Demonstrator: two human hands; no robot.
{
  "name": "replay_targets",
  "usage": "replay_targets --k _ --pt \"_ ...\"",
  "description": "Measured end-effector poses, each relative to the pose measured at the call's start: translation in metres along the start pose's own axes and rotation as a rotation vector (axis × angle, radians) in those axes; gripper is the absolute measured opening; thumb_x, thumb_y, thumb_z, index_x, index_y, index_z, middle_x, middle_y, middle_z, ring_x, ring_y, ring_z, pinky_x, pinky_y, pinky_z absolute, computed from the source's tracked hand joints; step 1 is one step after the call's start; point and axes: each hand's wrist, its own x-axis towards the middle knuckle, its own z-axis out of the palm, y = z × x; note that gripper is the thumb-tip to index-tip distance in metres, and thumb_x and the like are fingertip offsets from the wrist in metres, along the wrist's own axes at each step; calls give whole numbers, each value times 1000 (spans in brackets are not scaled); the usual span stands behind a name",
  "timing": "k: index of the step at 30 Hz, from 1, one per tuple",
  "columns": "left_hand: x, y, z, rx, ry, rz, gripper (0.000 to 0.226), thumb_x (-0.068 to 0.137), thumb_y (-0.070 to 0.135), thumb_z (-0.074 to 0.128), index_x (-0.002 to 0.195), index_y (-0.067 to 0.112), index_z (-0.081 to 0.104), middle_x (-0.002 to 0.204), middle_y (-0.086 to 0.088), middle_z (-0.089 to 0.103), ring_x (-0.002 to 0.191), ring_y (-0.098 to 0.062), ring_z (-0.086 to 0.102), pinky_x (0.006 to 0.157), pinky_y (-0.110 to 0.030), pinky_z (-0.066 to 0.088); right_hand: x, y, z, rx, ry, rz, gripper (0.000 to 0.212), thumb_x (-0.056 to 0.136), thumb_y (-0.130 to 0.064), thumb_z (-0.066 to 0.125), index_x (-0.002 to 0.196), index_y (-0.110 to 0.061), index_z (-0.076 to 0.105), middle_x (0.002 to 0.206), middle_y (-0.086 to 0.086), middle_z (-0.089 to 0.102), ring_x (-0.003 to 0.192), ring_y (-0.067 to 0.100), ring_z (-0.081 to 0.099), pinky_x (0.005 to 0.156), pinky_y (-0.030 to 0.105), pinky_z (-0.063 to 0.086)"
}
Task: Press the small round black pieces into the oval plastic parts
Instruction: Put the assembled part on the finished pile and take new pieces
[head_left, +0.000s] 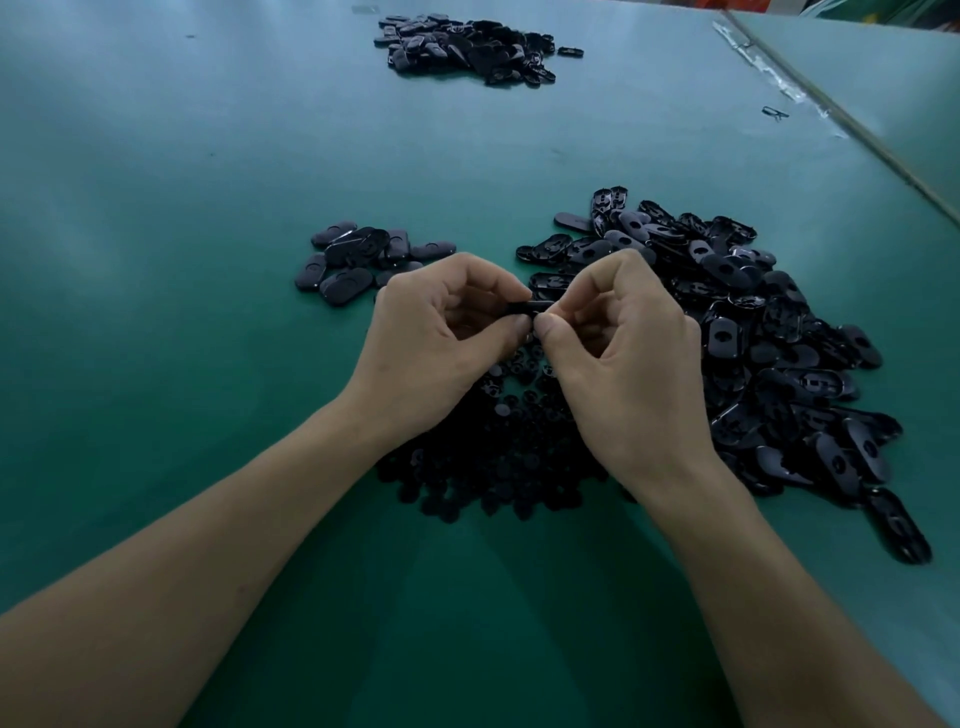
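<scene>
My left hand (441, 338) and my right hand (628, 353) meet in the middle of the green table. Both pinch one black oval plastic part (531, 307) between thumb and fingers. I cannot tell whether a round piece sits in it. Beneath my hands lies a heap of small round black pieces (498, 457). A big pile of loose oval parts (748, 332) spreads to the right of my right hand. A small group of oval parts (358, 262) lies just beyond my left hand.
A third pile of black oval parts (467, 47) lies at the far end of the green table (182, 260). A seam with a strip (831, 104) runs diagonally at the right, with a small black clip (774, 112) beside it.
</scene>
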Motion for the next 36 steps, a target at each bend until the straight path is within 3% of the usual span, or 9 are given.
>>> replay_targets --k 5,9,15,25,28,32,36 --pt "0 -1 0 -8 -7 -4 23 82 -1 78 89 19 69 84 -5 75 75 -16 71 74 -32 61 -2 0 2 -10 38 4 26 89 -16 70 80 -28 49 70 -9 62 65 9 58 57 15 41" --pt "0 0 -1 12 -20 6 25 82 -2 77 91 20 68 84 1 73 76 -11 69 74 -25 57 -3 0 3 -33 42 5 30 88 -15 72 76 -31 49 70 -12 62 66 7 58 59 12 40" --pt "0 1 1 51 -11 19 19 83 13 76 94 22 64 86 4 70 80 -16 69 77 -34 58 -5 -2 4 -56 43 -69 17 90 -4 69 83 -18 61 68 -9 64 68 11 60 59 13 44" --pt "2 -2 1 61 44 11 21 81 12 73 87 28 62 82 6 70 77 -18 69 76 -38 59 -7 -4 5 -27 -2 -103 10 88 -11 72 84 -18 65 72 -11 69 64 6 66 63 22 53" --pt "2 -2 2 68 38 17 22 80 11 73 87 29 62 81 9 70 75 -16 68 74 -35 58 -2 1 3 -35 37 -99 9 88 -11 73 92 -18 69 81 -12 69 73 4 65 69 17 52" --pt "1 -1 2 0 10 -7 27 82 4 75 88 27 63 74 15 70 69 -8 63 68 -27 57 5 12 -3 -48 -57 -22 28 91 -18 72 118 -21 71 104 -10 69 89 1 65 81 13 51" --pt "1 -2 0 -45 -4 -27 27 81 1 77 89 23 65 74 10 72 69 -8 66 72 -33 59 7 16 -5 104 -96 34 17 90 -12 73 105 -19 76 93 -15 73 87 -2 69 83 19 55"
